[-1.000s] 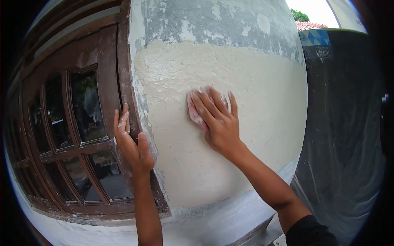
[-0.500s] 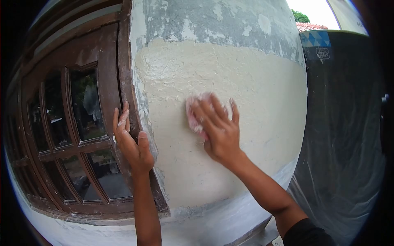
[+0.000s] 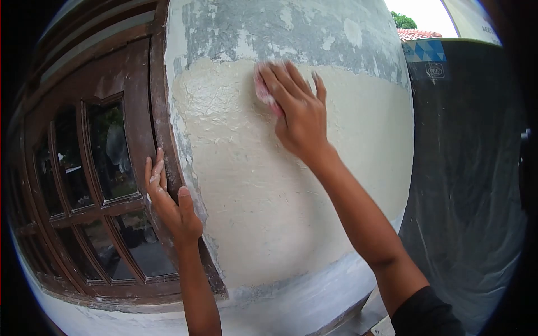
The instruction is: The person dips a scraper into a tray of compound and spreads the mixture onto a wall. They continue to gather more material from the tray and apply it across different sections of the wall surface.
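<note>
My right hand [image 3: 300,112] presses a pink and white cloth [image 3: 264,89] against the wall, near the top edge of a cream-coated patch [image 3: 252,185]. The cloth lies mostly under the index and middle fingers, while the little finger sticks out to the right. Rough grey plaster [image 3: 269,33] shows above the patch. At the wall's left edge, my left hand [image 3: 172,204] rests against the brown wooden frame [image 3: 166,123] with its fingers stretched up and the thumb apart. White residue marks its fingers, and nothing is in it.
A brown wooden window [image 3: 101,210] with several glass panes fills the left side. Dark plastic sheeting [image 3: 459,157] with a blue patterned label hangs at the right. White-grey wall [image 3: 302,302] runs below the patch. Red roof tiles [image 3: 419,34] show at the upper right.
My right hand has moved up the wall with the cloth, from the middle of the patch to its top edge. My left hand stays on the frame. The view has shifted slightly.
</note>
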Demonstrator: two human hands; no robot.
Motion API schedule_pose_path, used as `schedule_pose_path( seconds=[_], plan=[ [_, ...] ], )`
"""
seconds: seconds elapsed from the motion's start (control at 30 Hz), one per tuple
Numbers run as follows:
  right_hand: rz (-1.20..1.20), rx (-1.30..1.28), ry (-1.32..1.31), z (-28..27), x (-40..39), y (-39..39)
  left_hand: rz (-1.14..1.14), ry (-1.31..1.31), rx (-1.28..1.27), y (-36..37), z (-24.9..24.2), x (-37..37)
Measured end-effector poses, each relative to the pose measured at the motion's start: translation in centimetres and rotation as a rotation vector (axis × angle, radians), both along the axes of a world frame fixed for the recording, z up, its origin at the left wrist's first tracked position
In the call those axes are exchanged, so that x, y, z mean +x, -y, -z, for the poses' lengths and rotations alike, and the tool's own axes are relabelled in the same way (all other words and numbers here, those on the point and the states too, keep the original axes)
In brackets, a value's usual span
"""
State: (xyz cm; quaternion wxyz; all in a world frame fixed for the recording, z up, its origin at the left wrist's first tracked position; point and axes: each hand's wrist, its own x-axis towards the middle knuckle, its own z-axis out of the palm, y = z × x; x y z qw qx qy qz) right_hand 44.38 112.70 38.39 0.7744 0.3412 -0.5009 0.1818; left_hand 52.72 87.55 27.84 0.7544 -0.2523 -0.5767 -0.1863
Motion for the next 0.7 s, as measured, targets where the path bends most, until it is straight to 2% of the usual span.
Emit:
schedule_pose_path(
  seconds=[0.13,0.23,0.3,0.5,0.63,0.7],
  plan=[
    [0.065,0.066,0.036,-0.1,-0.9,1.1,-0.001,-0.007,0.009,-0.1,0.0,0.0],
    [0.022,0.162,0.149,6.8,0.1,0.9,0.043,-0.030,0.000,0.0,0.2,-0.2],
    [0.033,0.185,0.162,9.4,1.2,0.2,0.029,-0.019,-0.025,0.1,0.3,-0.3],
    [-0.033,0.020,0.078,4.0,0.1,1.9,0.014,-0.026,0.015,-0.3,0.2,-0.1],
    [-0.081,0.155,0.176,10.3,0.9,3.5,0.022,-0.007,0.014,-0.2,0.5,0.0],
    [-0.070,0.123,0.138,9.5,1.3,3.0,0.025,-0.039,-0.025,0.2,0.2,-0.4]
  ],
)
